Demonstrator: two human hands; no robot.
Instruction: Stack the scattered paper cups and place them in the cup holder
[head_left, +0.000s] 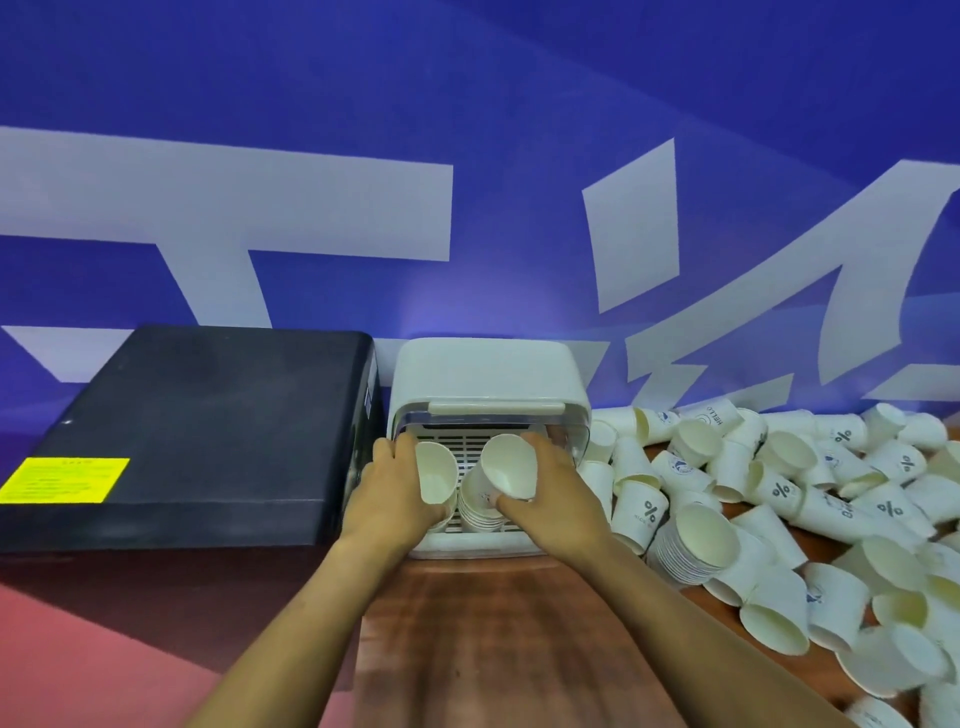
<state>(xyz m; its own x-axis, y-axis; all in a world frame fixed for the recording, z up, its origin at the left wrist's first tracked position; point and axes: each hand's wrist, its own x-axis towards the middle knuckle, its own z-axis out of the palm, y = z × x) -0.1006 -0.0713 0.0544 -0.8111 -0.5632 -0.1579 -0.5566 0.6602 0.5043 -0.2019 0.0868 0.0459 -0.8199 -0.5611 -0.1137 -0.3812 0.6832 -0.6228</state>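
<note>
Left hand (395, 483) fingers wrap a white paper cup stack (435, 475); right hand (550, 493) fingers wrap a second stack (508, 466), mouths tilted toward the camera. Both forearms extend straight into the open cup holder (483, 374), a rounded cream plastic box with a slatted back. Loose cups (779, 493) litter the wooden table (493, 649) to the right.

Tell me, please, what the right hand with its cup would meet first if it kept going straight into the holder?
Probably the slatted back wall of the cup holder: the right hand holds its cup above the stack already inside, though depth is unclear.
</note>
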